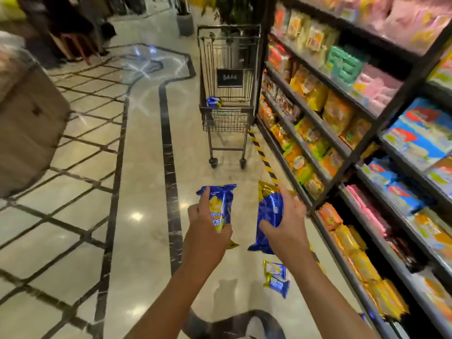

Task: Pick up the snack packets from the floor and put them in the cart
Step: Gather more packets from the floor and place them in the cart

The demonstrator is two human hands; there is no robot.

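The left hand [208, 217] is gripping a blue and yellow snack packet [220, 204] low in the middle of the frame, with the fingers curling around its lower part and the packet standing nearly upright. Just to the right of it, the right hand [288, 216] is holding a second, larger blue packet [267, 214] with a gold top edge, the thumb and fingers closing on its sides. Both packets are being held above the shiny marble floor [137, 241]. Lower in the frame, two more small packets [276, 277] are lying on the floor, touching each other, near the bottom shelf. The wire cart [228, 94] is standing in the upper middle of the frame, just beside the snack shelves [354, 118] filling the right side. One blue packet in the cart [213, 102] is lying in its basket.
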